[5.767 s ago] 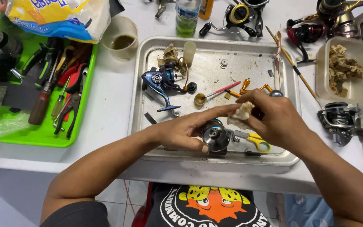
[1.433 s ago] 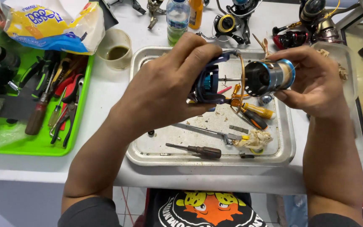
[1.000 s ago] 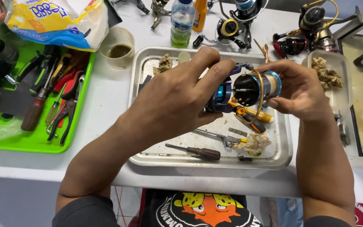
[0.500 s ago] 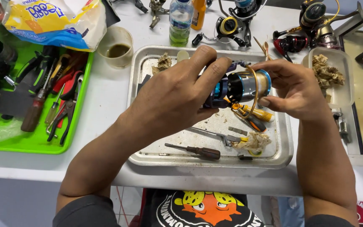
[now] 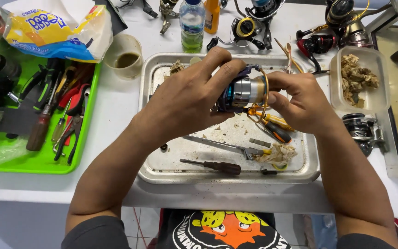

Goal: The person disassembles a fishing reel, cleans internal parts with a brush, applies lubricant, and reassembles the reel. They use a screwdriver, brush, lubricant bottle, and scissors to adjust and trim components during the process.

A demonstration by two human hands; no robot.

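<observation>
White surface [image 5: 116, 110] with a steel tray [image 5: 309, 161]: above the tray's far half, the left hand [image 5: 185, 99] clasps the fishing reel [image 5: 242, 92] body while right hand [image 5: 302, 103] fingers pinch its spool end; probably dense, rigid, greasy-slick metal, best held by the body.

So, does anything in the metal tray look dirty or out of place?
Yes. The metal tray is littered with pale crumbs under the fishing reel held by both hands. A crumpled, stained rag lies on the scissors, beside a brown-handled screwdriver.
</observation>
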